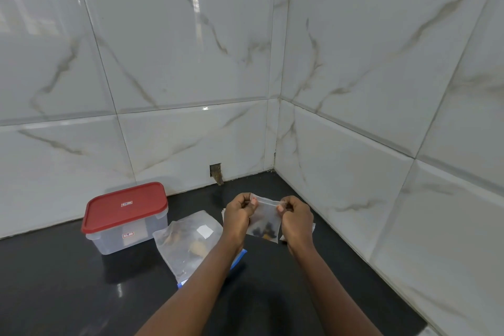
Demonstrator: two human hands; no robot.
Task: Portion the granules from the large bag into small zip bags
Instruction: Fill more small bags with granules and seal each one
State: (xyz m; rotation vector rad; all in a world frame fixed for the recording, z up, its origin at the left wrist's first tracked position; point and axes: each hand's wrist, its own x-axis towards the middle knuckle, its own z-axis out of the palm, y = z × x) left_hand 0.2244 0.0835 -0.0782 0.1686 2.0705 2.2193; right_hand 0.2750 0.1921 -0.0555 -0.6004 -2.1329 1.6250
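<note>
One small zip bag [266, 222], dark granules [264, 232] settled at its bottom, hangs above the black counter [68, 281], stretched between my left hand [238, 213], which pinches its top left corner, and my right hand [296, 217], which pinches the top right. Just left of my left forearm the large bag [188, 240] lies flat, with a red-lidded box [125, 215] beside it, further left.

Small zip bag [266, 222] pinched between left hand [237, 214] and right hand [296, 219]

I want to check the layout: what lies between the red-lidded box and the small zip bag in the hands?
The head view shows the large bag lying on the counter between them, beside the left hand that pinches the small zip bag.
</note>
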